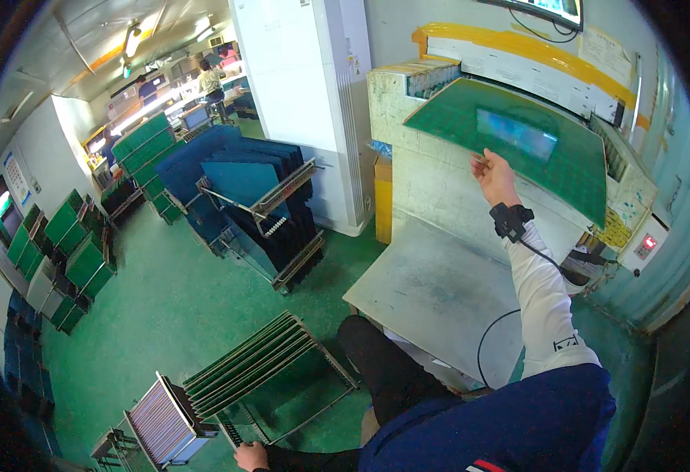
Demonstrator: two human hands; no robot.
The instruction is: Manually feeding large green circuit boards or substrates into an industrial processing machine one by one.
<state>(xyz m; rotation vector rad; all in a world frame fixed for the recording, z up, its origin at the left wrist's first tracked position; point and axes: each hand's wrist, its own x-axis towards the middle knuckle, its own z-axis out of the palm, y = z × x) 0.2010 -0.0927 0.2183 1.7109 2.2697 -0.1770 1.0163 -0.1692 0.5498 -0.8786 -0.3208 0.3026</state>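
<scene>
A large green circuit board panel (439, 118) lies tilted across the top of a worn, pale machine (431, 173), with a bright reflection on its face. My right hand (496, 179) is at the panel's near edge, fingers pinched together on it. Low in the view, my left hand (250, 456) is closed around the near end of a metal rack (313, 411). Several green panels (243, 366) stand on edge in that rack. My left fingers are partly hidden by the rack and the picture's lower edge.
A grey-white low table (439, 275) stands before the machine. To its left are a wheeled rack of dark blue panels (243, 181), racks of green panels (85, 252), and a smaller rack (168, 421). A white cabinet (306, 102) stands behind. Distant people sit at benches.
</scene>
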